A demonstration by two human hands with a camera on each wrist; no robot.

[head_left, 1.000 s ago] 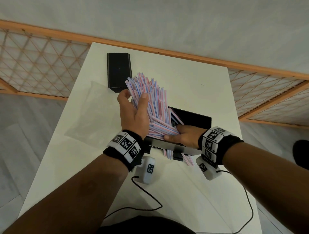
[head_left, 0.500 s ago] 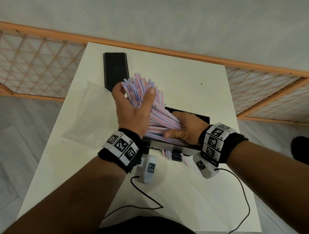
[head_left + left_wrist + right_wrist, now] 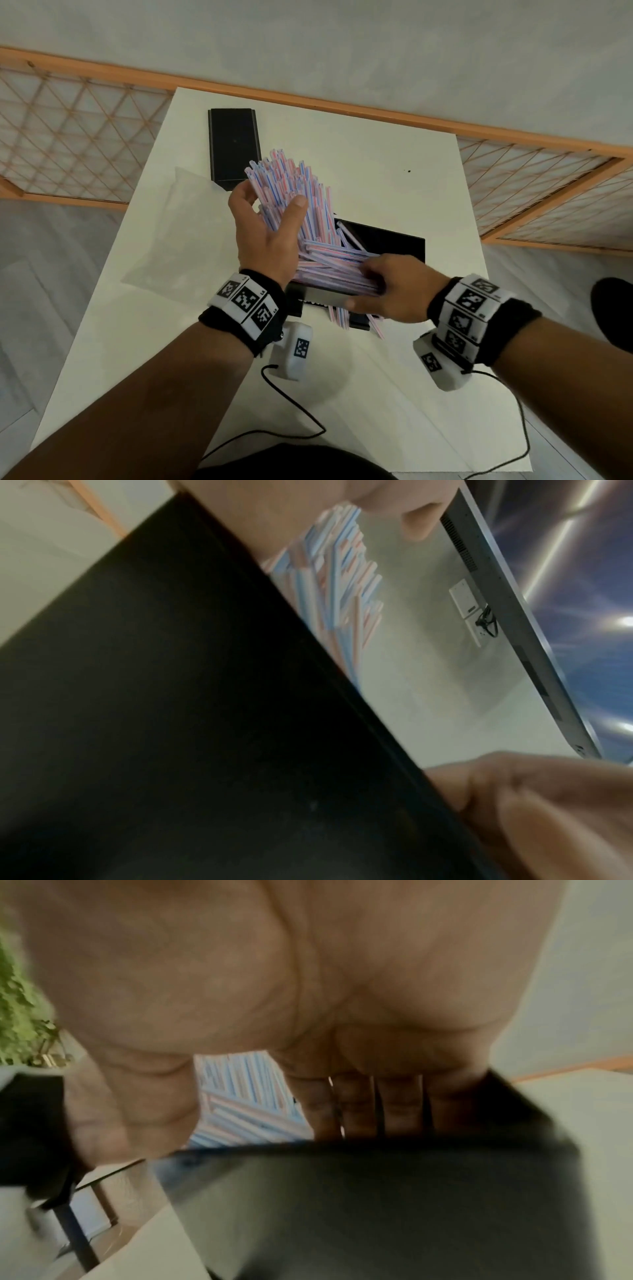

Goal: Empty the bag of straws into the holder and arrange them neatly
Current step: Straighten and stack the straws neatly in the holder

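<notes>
A black straw holder (image 3: 394, 240) stands open in the middle of the white table (image 3: 394, 394). Pink-and-blue striped straws (image 3: 291, 192) rise out of it in a slanted bundle, and my left hand (image 3: 270, 198) grips that bundle with thumb and fingers round it. More straws (image 3: 335, 270) lie flat across the holder. My right hand (image 3: 361, 289) has its fingers against their right ends and its thumb along the holder's front wall. In the right wrist view the fingers (image 3: 356, 1110) reach into the holder (image 3: 377, 1191). The left wrist view shows straw tips (image 3: 342, 588) above the black wall (image 3: 171, 696).
The empty clear bag (image 3: 171, 233) lies on the table at the left. The holder's black lid (image 3: 234, 147) lies at the back. Several straws (image 3: 342, 317) poke out under the holder's front. Cables (image 3: 291, 411) trail toward me. A wooden lattice rail (image 3: 68, 113) runs behind.
My left hand has slid up the bundle and opened its grasp wider. My right hand has moved right along the flat straws to their ends.
</notes>
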